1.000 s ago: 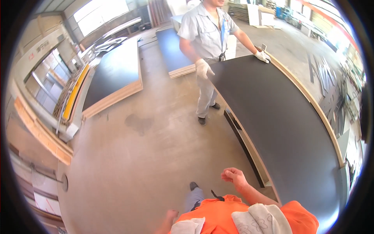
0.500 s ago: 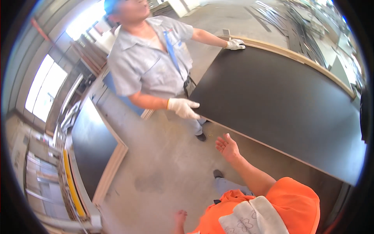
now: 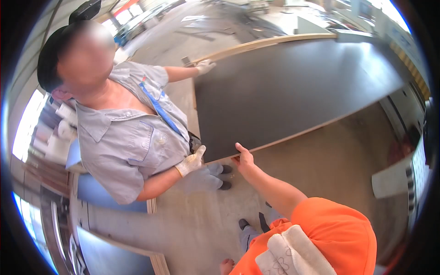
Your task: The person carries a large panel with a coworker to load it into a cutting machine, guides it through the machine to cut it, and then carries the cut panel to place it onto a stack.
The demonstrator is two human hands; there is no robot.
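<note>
A large black panel with a pale wooden edge lies flat across the upper middle. My right hand grips its near edge close to the left corner, thumb over the top and fingers underneath. My left hand hangs low by the orange shirt, mostly hidden; its fingers do not show well enough to read. Facing me from the left, a co-worker in a grey shirt has one gloved hand at the panel's near left corner. The other gloved hand rests at its far left corner.
Stacked panels with pale edges stand at the lower left, behind a bluish panel. A pale wooden strip runs along the black panel's far edge. Machinery with a white perforated part is at the right.
My right hand went from open beside the panel to gripping its near edge. The view has turned, so the panel and co-worker appear shifted left. The co-worker's hands remain at the panel's end.
</note>
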